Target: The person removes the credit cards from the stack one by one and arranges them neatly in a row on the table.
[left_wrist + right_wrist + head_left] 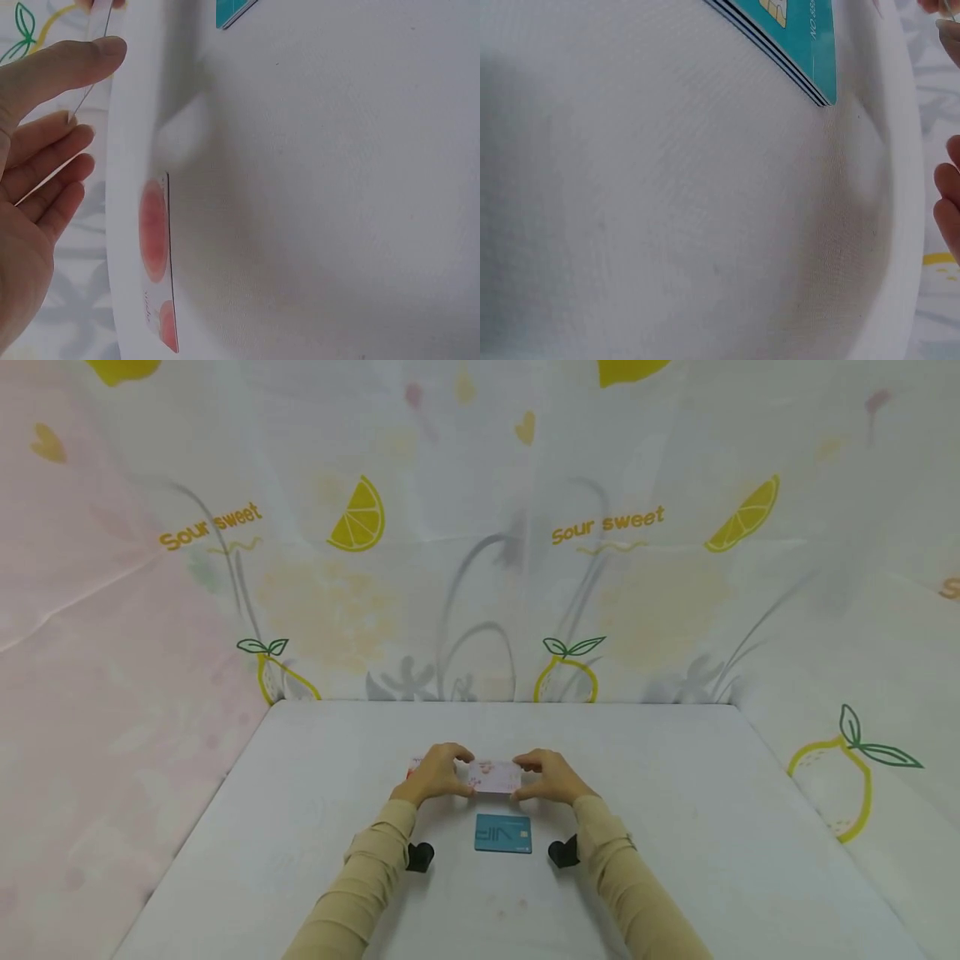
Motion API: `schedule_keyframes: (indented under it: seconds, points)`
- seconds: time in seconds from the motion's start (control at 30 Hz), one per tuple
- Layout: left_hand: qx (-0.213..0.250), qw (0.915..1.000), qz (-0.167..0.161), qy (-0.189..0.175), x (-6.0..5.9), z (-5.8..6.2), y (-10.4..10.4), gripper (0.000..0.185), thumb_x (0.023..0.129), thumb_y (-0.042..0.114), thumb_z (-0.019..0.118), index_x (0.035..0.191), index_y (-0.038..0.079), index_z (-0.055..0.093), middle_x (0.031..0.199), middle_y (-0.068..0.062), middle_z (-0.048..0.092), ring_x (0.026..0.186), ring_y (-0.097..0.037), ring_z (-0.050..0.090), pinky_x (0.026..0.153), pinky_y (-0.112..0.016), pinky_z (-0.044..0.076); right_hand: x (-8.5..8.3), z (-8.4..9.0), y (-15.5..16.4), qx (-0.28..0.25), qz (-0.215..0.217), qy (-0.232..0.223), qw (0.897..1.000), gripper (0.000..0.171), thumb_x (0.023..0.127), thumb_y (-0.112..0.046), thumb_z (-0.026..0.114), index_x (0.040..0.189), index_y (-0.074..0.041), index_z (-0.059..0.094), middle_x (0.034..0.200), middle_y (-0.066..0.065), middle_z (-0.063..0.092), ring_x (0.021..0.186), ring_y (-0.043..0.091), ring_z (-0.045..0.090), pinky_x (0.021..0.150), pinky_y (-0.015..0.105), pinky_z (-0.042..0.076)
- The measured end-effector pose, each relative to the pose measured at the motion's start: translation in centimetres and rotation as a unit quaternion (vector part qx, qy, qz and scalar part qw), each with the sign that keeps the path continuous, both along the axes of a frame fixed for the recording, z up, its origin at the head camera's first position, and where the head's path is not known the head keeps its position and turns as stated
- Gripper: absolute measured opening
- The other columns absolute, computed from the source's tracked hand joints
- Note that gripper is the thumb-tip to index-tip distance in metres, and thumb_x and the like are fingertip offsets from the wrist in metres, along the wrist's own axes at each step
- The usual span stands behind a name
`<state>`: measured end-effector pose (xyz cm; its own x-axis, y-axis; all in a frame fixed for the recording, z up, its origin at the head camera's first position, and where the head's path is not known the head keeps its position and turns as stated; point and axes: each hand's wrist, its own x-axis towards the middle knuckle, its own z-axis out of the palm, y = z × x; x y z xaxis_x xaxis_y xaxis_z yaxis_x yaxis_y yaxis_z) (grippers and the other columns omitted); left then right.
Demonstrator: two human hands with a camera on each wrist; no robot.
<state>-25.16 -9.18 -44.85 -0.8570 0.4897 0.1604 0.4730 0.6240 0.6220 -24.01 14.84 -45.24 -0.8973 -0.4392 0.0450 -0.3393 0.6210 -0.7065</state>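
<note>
Head view: left hand (435, 774) and right hand (551, 777) meeting over the middle of the white table (675, 827), fingers curled at either short end of a pale card with pink print (495, 777), pinched between thumb and fingertips and lifted a little off the cloth. Just nearer the body, a teal card stack (503, 833) lying flat, untouched. Likely thin, light, stiff plastic, slick on the faces; best taken by the edges, as here.

Left wrist view: thumb and fingers (52, 71) bent loosely toward a thin edge-on sheet, contact itself hard to make out; a second pink-printed card (156, 255) flat on the table, cut off at the frame edge; a teal corner (232, 11) at top.

Right wrist view: only fingertips (949, 202) at the right border, grip not visible from here; teal stack (795, 37) showing a chip and several layered edges, count unclear
</note>
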Motion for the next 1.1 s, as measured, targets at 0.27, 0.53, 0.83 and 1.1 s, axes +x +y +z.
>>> schedule_keyframes:
  seconds: [0.27,0.53,0.83,1.1]
  points:
    - [-0.003,0.9994,0.021,-0.027,-0.9,-0.5,-0.1,0.05,0.061,0.011,0.087,0.104,-0.004,0.067,0.104,-0.017,0.066,0.082,-0.023,0.061,0.075,-0.036,0.051,-0.6,0.1,-0.4,0.009,-0.001,0.009,1.0,0.059,0.067,-0.016,0.084,0.117,0.007,0.062,0.108,0.018,0.064,0.097,0.03,0.06,0.089,0.042,0.048]
    - [0.01,0.9991,0.023,-0.034,-1.3,-0.9,-0.5,0.05,0.06,0.009,0.087,0.104,-0.005,0.067,0.103,-0.019,0.065,0.076,-0.02,0.06,0.068,-0.031,0.049,-1.2,-0.3,-0.7,0.018,-0.01,0.006,1.0,0.06,0.066,-0.017,0.085,0.117,0.005,0.063,0.107,0.017,0.065,0.093,0.029,0.06,0.083,0.039,0.049]
    - [0.01,0.9973,0.044,-0.059,-1.5,-1.4,-0.4,0.051,0.06,0.01,0.086,0.105,-0.001,0.067,0.103,-0.014,0.065,0.076,-0.016,0.055,0.068,-0.029,0.047,-1.6,-1.0,-1.0,0.021,-0.029,-0.009,0.999,0.06,0.064,-0.017,0.086,0.116,0.003,0.064,0.107,0.015,0.065,0.095,0.028,0.06,0.083,0.038,0.049]
    - [0.009,0.997,0.048,-0.06,-1.8,-1.8,-0.4,0.051,0.059,0.01,0.087,0.105,-0.001,0.068,0.102,-0.013,0.065,0.078,-0.016,0.055,0.072,-0.031,0.048,-1.7,-0.9,-1.2,0.026,-0.027,-0.012,0.999,0.059,0.064,-0.016,0.086,0.115,0.004,0.064,0.106,0.015,0.065,0.094,0.027,0.06,0.083,0.038,0.049]
